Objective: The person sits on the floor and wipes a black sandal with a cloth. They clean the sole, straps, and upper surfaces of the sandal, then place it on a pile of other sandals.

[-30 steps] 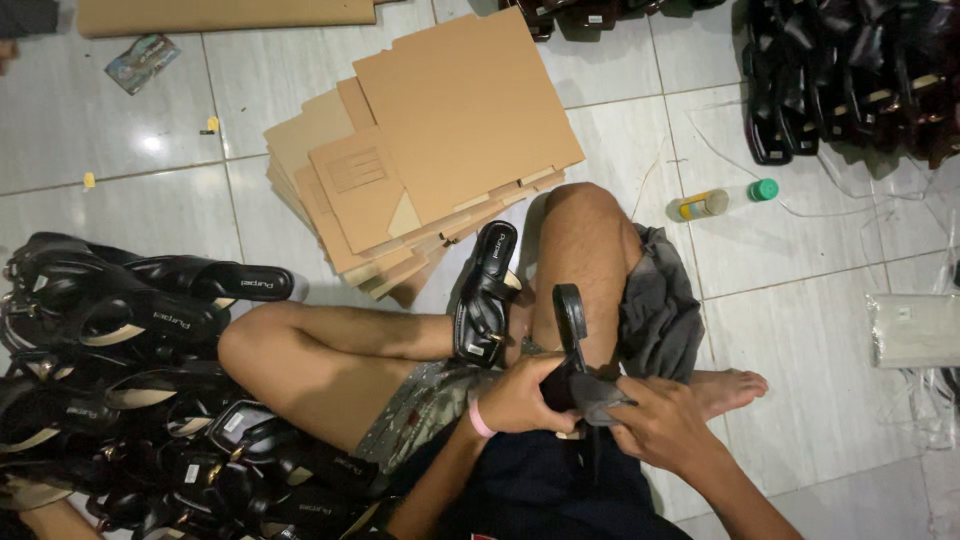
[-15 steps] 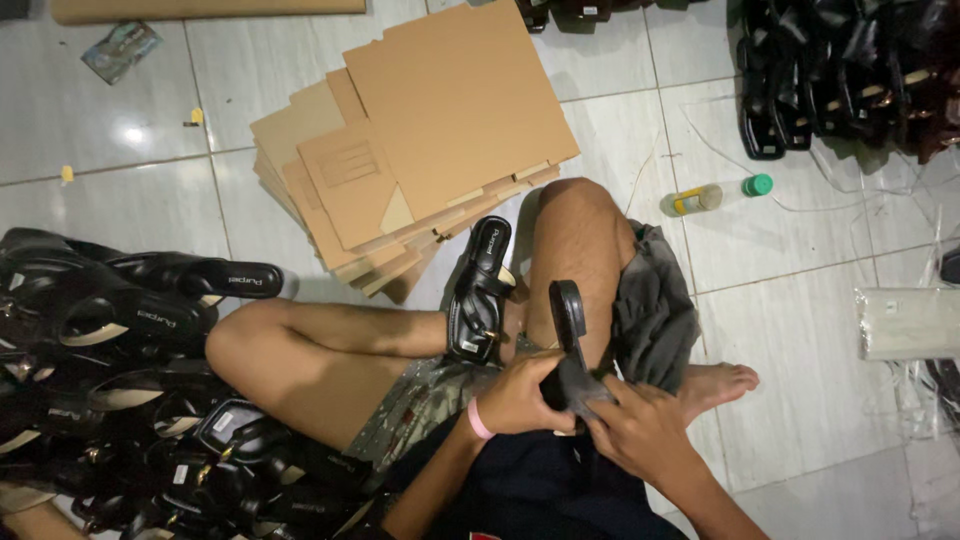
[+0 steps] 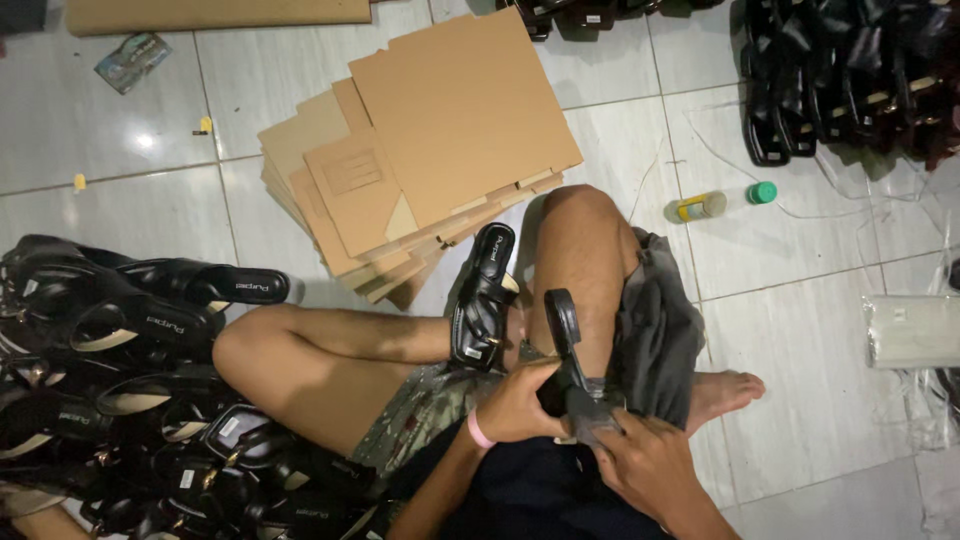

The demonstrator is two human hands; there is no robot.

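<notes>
Left hand [image 3: 520, 405]: closed round lower part of black sandal [image 3: 568, 345], pink band at wrist.
Right hand [image 3: 650, 465]: fingers curled on same sandal's bottom end, from below.
Sandal: in lap btwn both hands, long axis near upright in view, free end pointing away toward bent knee.
Second sandal [image 3: 483, 297]: w/ buckle, lying on leg just left of held one, same heading.
Left edge: pile of black sandals [image 3: 120, 380] pressed against thigh.
Ahead: cardboard sheets [image 3: 440, 150] stacked, touching near knee.
Open room: bare tile floor [image 3: 800, 260] to right; small bottle [image 3: 698, 207], green cap [image 3: 762, 192] lie there.

Dim, tile glare, perhaps soft corners.
</notes>
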